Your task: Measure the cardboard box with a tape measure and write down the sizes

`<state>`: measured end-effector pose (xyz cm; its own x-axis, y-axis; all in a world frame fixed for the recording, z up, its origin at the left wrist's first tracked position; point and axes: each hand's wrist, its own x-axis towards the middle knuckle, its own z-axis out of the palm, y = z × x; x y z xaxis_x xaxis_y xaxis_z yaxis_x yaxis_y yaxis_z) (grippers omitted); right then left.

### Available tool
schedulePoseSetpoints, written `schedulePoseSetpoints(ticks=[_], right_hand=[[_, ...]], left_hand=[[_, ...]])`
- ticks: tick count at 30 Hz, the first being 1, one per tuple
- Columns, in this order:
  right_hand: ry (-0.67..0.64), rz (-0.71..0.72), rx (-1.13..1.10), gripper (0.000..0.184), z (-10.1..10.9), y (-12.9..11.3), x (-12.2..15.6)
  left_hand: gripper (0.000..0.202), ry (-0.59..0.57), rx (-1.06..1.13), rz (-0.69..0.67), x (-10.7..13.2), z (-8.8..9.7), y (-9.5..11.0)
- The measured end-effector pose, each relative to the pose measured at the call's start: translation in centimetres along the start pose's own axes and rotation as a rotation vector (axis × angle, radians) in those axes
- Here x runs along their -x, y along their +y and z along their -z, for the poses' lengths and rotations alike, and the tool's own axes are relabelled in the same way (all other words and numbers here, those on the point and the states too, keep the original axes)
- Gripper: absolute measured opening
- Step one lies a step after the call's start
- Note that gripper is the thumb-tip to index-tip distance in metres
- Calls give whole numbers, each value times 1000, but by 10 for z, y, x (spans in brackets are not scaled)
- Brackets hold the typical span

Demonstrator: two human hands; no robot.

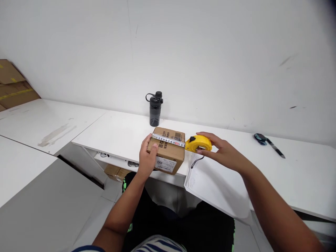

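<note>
A small cardboard box (172,152) with dark print and a white label on its front side sits at the front edge of the white table. Across its top runs the metal blade (169,140) of a yellow tape measure (201,142). My right hand (219,150) grips the tape measure's case at the box's right edge, thumb below and fingers above. At the left side, my left hand (147,155) is closed on the box, its thumb on the top near the blade's end. A black wrist strap (196,161) hangs from the case.
A dark shaker bottle (155,110) stands behind the box by the wall. White paper sheets (217,185) overhang the table edge. A black pen (275,148) and a small dark roll-like object (259,138) lie right. Cardboard boxes (17,89) stand far left; a shelf (118,162) is below.
</note>
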<state>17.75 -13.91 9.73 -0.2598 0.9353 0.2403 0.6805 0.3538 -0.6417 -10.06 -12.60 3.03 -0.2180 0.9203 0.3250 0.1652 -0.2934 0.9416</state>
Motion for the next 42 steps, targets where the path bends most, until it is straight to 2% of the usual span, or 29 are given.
schedulePoseSetpoints(ticks=[8,18,23,26,30,32,34,38,42], right_hand=[[27,54,33,60,-6,-8,-17],[-102,177,77,60,-60,-76,-76],[-124,209,165,59,-70,-90,-85],[-31,202,162,59,-65,-84,-77],[221,162,85,62,-53,-69,-61],[323,141,54,63,-47,-61,-53],[367,106,44,64,-42,-52,-46],[404,-33,10,66,-40,-20,-33],[515,-182,-182,69,-50,25,-24]], left_hand=[[48,-11,-10,-8,2,-1,2],[48,-28,13,-27,4,2,0],[53,-38,73,37,6,4,-1],[51,-25,117,80,3,11,-5],[51,44,252,169,-10,26,-15],[53,40,307,185,-14,32,-18],[54,23,322,187,-14,34,-18],[54,-4,231,140,-2,22,-10],[49,28,88,16,7,0,-6]])
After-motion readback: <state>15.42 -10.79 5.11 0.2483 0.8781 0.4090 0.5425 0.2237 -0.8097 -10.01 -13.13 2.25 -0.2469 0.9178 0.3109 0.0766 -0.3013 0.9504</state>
